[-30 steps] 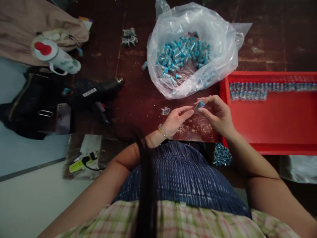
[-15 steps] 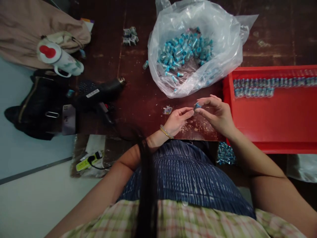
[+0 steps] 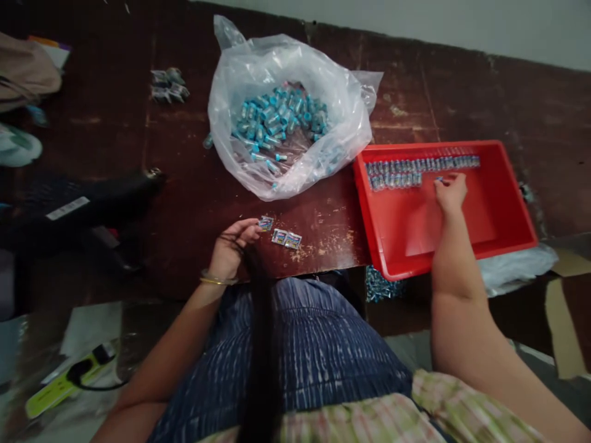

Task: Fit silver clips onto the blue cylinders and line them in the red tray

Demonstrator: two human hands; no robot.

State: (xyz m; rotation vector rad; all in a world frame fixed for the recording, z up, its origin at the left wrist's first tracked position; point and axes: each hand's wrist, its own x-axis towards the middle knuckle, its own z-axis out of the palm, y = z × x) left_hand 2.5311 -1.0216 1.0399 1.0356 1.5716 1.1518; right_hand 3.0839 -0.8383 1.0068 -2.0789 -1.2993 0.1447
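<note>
My left hand [image 3: 231, 247] pinches a small printed label piece [image 3: 265, 223] above the dark red table. Two more printed labels [image 3: 286, 239] lie just to its right. Over the red tray [image 3: 415, 255], my right hand [image 3: 451, 192] has its fingers closed on a small blue-capped vial [image 3: 438, 179], mostly hidden by the fingertips. Rows of labelled vials [image 3: 396, 180] line the tray's far side, the nearer row shorter. A clear plastic bag [image 3: 221, 111] stands open, full of blue-capped vials [image 3: 272, 117].
A black heat gun [image 3: 106, 197] lies at the left. Some small packets [image 3: 169, 85] sit at the back left. A yellow-green power strip [image 3: 69, 378] is below the table edge, and a pink-brown cloth bag [image 3: 28, 67] is at the far left.
My hands have parted. The right one moved from the table's front edge to over the tray with the vial; the left took hold of a label. The view has swung to the right.
</note>
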